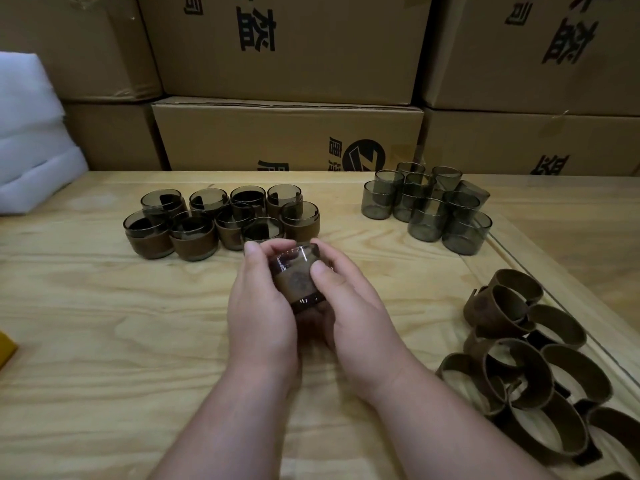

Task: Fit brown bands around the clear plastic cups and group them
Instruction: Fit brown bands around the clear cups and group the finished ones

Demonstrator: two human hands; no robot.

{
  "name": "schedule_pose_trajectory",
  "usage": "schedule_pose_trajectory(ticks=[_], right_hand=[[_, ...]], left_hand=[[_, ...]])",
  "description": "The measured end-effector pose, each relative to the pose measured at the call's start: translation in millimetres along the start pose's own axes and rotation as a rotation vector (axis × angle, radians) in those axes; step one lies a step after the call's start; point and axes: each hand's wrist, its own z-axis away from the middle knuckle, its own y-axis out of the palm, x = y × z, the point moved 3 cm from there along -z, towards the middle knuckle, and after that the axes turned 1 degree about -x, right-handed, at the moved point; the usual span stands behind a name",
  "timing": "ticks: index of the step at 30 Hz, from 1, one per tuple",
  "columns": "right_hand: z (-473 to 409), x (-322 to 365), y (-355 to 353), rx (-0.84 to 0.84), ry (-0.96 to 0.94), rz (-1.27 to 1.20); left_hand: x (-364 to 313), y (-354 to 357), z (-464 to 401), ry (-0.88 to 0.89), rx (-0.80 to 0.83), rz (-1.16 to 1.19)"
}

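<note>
In the head view, both hands meet over the middle of the plywood table [104,323], cradling one smoky clear plastic cup [294,271] that already wears a brown band [293,282] around its waist. The left hand [259,306] curls round the cup's left side with its thumb near the rim, and the right hand [346,306] wraps the right side with its thumb pressing on the band, so both grips are closed snugly on the cup. The cup is tilted, mouth facing away, base toward the person. Taking this cup as the landmark: just beyond it and to the left stands the cluster of banded cups [221,223], its nearest member almost touching the left fingertips; farther off to the right sits the group of bare cups [429,209]; nearer the person on the right lies the heap of loose bands [519,362]. Behind everything rise stacked cardboard boxes [287,133], with white foam sheets [31,133] far to the left. The step in hand looks like seating the band. To do it well, I would judge that the thumbs should work the band round evenly so it sits level, clear of rim and base as on the finished cups, while the fingers steady the cup without squeezing hard. Whether the band's ends are joined is hidden by the hands. Then it belongs upright beside the banded cluster.
</note>
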Motion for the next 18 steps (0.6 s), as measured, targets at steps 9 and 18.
schedule_pose_trajectory(ticks=[9,18], right_hand=[[-2.9,-3.7,-4.8,-0.090,0.051,-0.382],[-5.5,-3.7,-15.1,-0.086,0.045,-0.307]], left_hand=[[-12.4,1.6,5.9,0.072,0.313,0.028],[-6.8,5.5,7.3,0.037,0.342,-0.049]])
